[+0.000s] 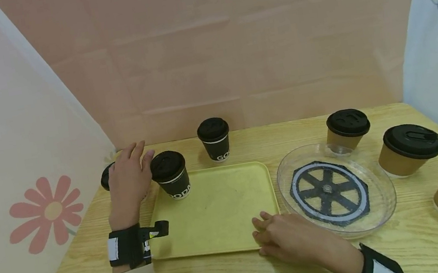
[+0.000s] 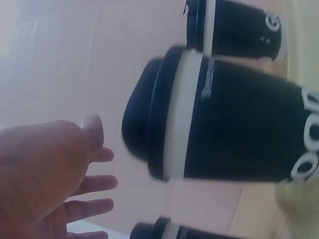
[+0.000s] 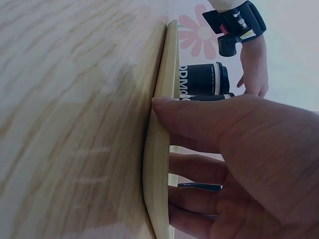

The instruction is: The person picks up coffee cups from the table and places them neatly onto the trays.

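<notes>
A black paper coffee cup (image 1: pixel 173 181) with a black lid and white letters stands at the far left corner of a yellow tray (image 1: pixel 213 213). Just left of it is my left hand (image 1: pixel 129 183), fingers extended; the left wrist view shows a gap between hand (image 2: pixel 45 169) and cup (image 2: pixel 239 119). Another black-lidded cup (image 1: pixel 105 177) is mostly hidden behind that hand. At the tray's near right corner my right hand (image 1: pixel 289 237) holds the rim. In the right wrist view the thumb (image 3: pixel 189 117) lies on the tray's outer edge (image 3: pixel 158 164), with fingers over the inner side.
A third black cup (image 1: pixel 215 141) stands behind the tray. Right of the tray lies a clear round dish (image 1: pixel 388 201) with a dark wheel-like pattern. Three brown cups (image 1: pixel 346 136) with black lids line the right side. Paper walls (image 1: pixel 233 59) enclose the table.
</notes>
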Tool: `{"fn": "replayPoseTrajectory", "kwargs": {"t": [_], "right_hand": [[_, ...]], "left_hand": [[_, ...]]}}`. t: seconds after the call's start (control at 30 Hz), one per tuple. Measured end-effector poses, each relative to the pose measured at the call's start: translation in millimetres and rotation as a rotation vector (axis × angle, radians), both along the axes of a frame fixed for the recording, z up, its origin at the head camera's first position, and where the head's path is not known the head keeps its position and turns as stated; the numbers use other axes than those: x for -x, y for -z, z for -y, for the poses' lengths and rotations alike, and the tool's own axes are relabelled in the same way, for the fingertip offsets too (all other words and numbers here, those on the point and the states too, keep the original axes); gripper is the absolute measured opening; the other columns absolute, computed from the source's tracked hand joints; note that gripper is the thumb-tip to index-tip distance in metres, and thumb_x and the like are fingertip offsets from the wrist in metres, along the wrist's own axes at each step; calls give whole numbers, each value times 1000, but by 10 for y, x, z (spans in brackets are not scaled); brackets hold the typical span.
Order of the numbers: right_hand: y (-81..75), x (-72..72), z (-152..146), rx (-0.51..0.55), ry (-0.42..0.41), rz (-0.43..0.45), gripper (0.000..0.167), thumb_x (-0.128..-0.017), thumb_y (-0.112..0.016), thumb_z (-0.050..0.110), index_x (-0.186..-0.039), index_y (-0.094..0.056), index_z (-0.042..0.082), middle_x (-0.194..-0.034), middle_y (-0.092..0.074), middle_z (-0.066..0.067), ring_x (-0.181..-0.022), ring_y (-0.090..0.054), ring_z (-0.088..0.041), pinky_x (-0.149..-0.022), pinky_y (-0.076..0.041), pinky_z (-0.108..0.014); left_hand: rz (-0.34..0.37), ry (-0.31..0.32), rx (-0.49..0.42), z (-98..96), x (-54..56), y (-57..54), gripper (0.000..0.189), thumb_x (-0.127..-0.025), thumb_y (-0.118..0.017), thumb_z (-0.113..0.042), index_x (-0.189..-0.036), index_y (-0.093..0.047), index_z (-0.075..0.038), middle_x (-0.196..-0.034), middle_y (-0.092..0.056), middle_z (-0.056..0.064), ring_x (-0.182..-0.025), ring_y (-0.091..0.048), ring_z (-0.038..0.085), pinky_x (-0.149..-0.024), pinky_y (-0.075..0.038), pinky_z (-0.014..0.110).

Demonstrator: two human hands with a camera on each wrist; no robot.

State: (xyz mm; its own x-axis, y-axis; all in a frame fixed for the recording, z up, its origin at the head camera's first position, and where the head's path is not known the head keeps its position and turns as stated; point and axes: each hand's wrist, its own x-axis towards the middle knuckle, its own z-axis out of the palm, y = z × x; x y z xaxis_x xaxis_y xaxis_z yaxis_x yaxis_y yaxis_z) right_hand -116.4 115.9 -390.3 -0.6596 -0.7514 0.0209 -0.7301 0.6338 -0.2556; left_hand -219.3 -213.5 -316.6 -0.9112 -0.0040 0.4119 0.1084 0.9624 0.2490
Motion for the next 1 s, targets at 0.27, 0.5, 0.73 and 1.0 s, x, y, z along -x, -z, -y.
{"fn": "replayPoseTrajectory", "kwargs": {"t": [0.27, 0.5, 0.73, 1.0], "right_hand": [[5, -8, -6, 6, 10, 8, 33, -90, -66, 30, -119, -70, 13, -135, -58, -15, -123, -58, -37, -92, -52, -51], [-1, -13, -2, -2, 10, 6, 34, -91, -66, 30, -120, -70, 14, -136, -58, -14, -123, -58, -37, -93, -52, -51], [-4, -14, 4, -3, 12, 9, 34, -90, -66, 30, -120, -70, 13, -135, -59, -15, -123, -58, -37, -92, -52, -50], [-10, -8, 13, -10, 17, 16, 35, -90, -66, 31, -121, -69, 13, -136, -58, -14, -124, -58, -36, -93, -52, -50]], "left_hand": [[-17, -90, -22, 211, -26, 41, 54, -102, -45, -41, -145, -44, -8, -147, -44, 22, -135, -38, 46, -101, -27, 72], [19, -166, -79, 290, -58, 78, 60, -99, -51, -44, -147, -41, -9, -150, -37, 25, -135, -33, 51, -97, -24, 78], [82, -186, -97, 331, -60, 116, 62, -98, -51, -44, -149, -37, -10, -153, -27, 29, -137, -26, 54, -97, -24, 79], [130, -195, -86, 353, -50, 158, 63, -97, -53, -43, -148, -39, -8, -153, -26, 30, -136, -26, 55, -98, -26, 76]]}}
